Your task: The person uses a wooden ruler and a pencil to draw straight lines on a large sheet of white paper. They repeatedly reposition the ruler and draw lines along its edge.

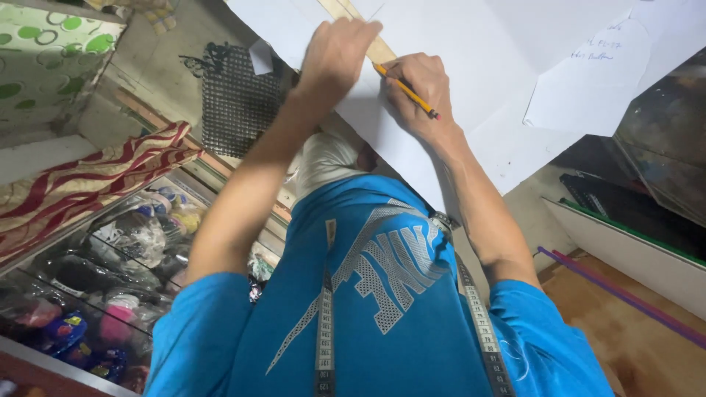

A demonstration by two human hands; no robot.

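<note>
My left hand (pixel 336 53) lies flat on a wooden ruler (pixel 380 50), pressing it onto a large white sheet of paper (pixel 471 66) spread over the table. My right hand (pixel 421 92) grips a yellow pencil (pixel 407 90), its tip against the ruler's edge on the sheet. A grey measuring tape (pixel 325 323) hangs around my neck over my blue shirt, its other end (pixel 482 323) down my right side.
A cut white paper pattern piece (pixel 588 81) with handwriting lies on the sheet at the right. A black mesh mat (pixel 235 99) is at the left. Red-striped cloth (pixel 88 184) and a glass case of bagged goods (pixel 110 294) stand lower left. Purple rods (pixel 625 298) lie on the floor at the right.
</note>
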